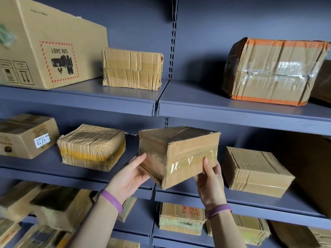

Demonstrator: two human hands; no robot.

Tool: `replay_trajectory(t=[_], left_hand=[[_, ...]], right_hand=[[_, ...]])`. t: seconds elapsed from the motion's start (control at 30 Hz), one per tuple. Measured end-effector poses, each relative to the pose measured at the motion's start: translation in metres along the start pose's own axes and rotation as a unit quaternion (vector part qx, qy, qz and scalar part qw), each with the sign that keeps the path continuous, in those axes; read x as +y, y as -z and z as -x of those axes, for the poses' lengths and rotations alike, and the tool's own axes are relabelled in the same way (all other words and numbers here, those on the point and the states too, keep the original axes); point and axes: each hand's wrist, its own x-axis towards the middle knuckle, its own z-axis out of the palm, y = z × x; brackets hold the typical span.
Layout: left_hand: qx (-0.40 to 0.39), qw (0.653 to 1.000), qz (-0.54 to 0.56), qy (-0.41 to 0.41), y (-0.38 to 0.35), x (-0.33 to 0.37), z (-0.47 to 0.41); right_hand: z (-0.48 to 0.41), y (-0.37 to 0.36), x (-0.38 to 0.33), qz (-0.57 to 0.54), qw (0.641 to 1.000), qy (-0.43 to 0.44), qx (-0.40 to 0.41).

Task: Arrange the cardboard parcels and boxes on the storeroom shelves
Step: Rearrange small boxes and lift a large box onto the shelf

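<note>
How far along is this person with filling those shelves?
Looks partway. Done: the UN 3481 box, orange-taped box and yellow-taped parcel already sit on shelves. In hand: the left hand and right hand hold a taped parcel, tilted, before a gap on the middle shelf. Left: setting it down, and perhaps tidying the jumbled parcels lower left.

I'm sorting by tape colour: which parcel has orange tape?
The large parcel on the upper shelf, right bay: orange tape edges its top and bottom. No other shows orange tape; the yellow-banded parcel sits lower left.
</note>
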Motion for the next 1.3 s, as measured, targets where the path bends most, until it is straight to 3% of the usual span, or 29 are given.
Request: replay_trajectory(t=[0.2,0.3,0.43,0.6,0.8,1.0,1.2,1.3], left_hand=[[0.025,0.989,-0.002,-0.146,-0.005,-0.006,-0.006],[0.022,0.984,-0.034,-0.174,-0.007,-0.007,-0.004],[-0.069,0.984,-0.094,-0.134,-0.012,-0.011,0.001],[0.008,0.976,-0.108,-0.189,-0.017,-0.011,-0.003],[0.002,0.992,-0.031,-0.126,-0.009,-0.006,-0.002],[-0.013,0.996,0.028,-0.089,-0.009,-0.005,-0.001],[0.049,0.992,0.020,-0.117,-0.008,-0.010,-0.005],[0.030,0.990,-0.036,-0.133,-0.013,-0.012,-0.001]], right_hand=[[0.001,-0.003,0.007,0.042,0.998,0.047,0.017],[0.004,-0.009,0.012,0.042,0.995,0.075,0.041],[0.006,-0.016,0.014,0.052,0.992,0.092,0.069],[0.006,-0.008,0.008,0.041,0.997,0.059,0.026],[-0.001,0.002,-0.003,0.067,0.996,-0.017,0.049],[0.002,0.002,-0.006,0.016,0.995,-0.088,-0.042],[0.004,0.003,-0.002,0.003,0.998,-0.039,-0.049],[0.004,-0.003,0.002,0.020,0.998,-0.003,-0.057]])
